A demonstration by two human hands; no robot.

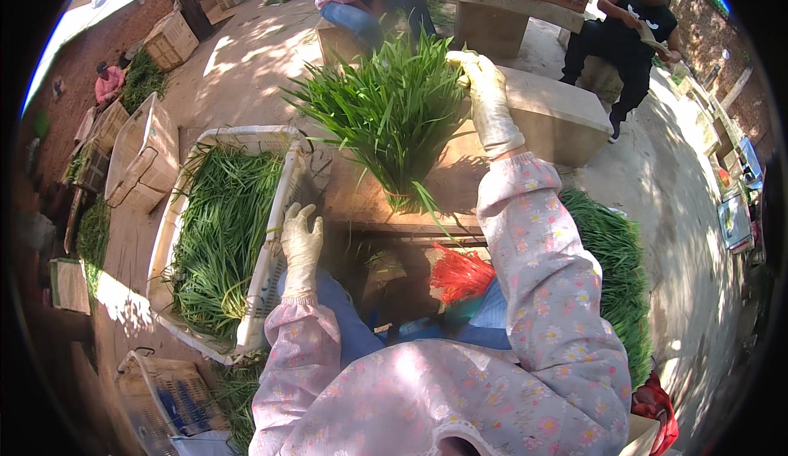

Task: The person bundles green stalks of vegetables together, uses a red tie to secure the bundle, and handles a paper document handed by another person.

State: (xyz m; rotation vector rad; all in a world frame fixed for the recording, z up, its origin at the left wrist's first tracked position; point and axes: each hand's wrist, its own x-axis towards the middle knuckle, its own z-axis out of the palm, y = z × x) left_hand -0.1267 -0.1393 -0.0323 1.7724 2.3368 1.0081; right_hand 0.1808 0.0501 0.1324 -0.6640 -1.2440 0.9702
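Note:
A leafy bunch of green chives [394, 111] stands upright on a wooden board [351, 191], its leaves fanned out at the top. A thin red band rings its base, and a few loose blades hang over the board's front edge. My right hand [483, 93], in a pale glove, is at the right side of the leaf tips with its fingers bent; whether any blades are pinched is unclear. My left hand [301, 237], gloved too, is beside the rim of a white plastic crate [271, 253], fingers apart and nothing in them. Long greens [225, 228] fill that crate.
Red plastic strips [462, 274] hang near my knees. A large heap of greens [615, 277] lies at my right. Other crates [144, 154] stand at left. A stone bench [554, 111] is beyond the board; two people sit ahead, another works far left.

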